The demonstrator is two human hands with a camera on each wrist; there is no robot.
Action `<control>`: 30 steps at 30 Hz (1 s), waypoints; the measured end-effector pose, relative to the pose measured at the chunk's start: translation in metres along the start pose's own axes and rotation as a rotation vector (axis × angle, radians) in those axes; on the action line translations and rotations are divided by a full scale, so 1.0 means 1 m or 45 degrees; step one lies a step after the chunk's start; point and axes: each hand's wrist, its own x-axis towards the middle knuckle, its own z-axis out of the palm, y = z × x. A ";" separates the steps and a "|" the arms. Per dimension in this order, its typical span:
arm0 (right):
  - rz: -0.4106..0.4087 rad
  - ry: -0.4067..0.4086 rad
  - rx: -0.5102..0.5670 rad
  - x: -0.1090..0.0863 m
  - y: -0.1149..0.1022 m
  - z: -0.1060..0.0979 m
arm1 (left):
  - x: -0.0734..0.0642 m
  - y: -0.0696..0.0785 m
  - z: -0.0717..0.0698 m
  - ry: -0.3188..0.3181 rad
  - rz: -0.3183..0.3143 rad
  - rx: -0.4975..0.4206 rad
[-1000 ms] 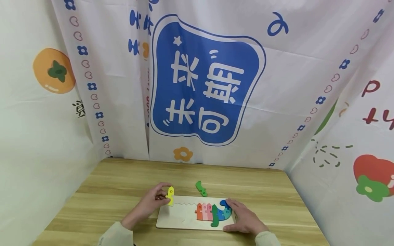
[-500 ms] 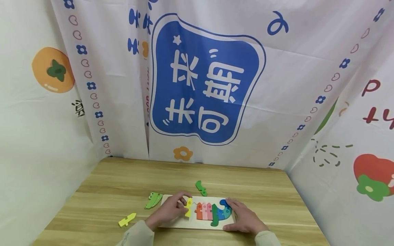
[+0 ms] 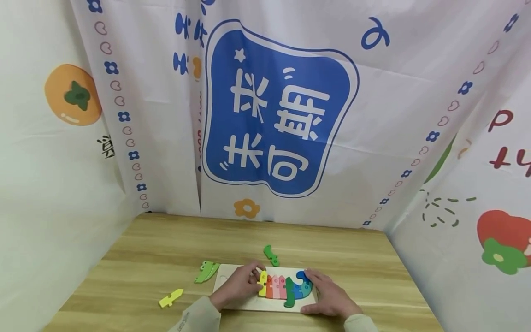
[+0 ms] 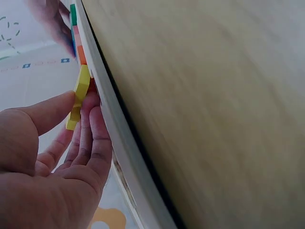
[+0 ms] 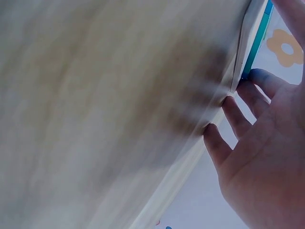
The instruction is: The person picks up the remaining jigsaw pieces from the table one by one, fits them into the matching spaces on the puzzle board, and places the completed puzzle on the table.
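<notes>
My left hand (image 3: pixel 239 285) pinches a yellow puzzle piece (image 3: pixel 263 283) between thumb and fingers. That piece stands right at the left side of the orange piece (image 3: pixel 269 287) on the wooden puzzle board (image 3: pixel 238 304). In the left wrist view the yellow piece (image 4: pixel 82 86) is tilted off the board. Along the row follow pink pieces (image 3: pixel 279 288), a dark green piece (image 3: pixel 290 295) and blue pieces (image 3: pixel 297 290). My right hand (image 3: pixel 332 295) rests at the board's right end, thumb at the front edge; in the right wrist view its fingers (image 5: pixel 236 117) extend to the edge.
A second yellow piece (image 3: pixel 171 299) lies on the table (image 3: pixel 124 276) to the left. A green crocodile-head piece (image 3: pixel 206 271) is by the board's left back corner. Behind the board lies another green piece (image 3: pixel 271 255). Printed cloth (image 3: pixel 166 152) encloses the table at the back and sides.
My left hand has carried the yellow piece rightward across the board to the orange piece. Its move uncovered the crocodile head and the other yellow piece. The right hand stays in place.
</notes>
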 end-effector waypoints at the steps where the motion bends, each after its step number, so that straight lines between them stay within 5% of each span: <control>1: -0.001 -0.002 -0.001 0.000 0.000 0.001 | 0.000 0.000 0.001 0.001 -0.004 0.016; 30: 0.010 -0.001 0.001 0.002 0.003 0.003 | -0.004 0.001 0.013 0.095 -0.062 0.325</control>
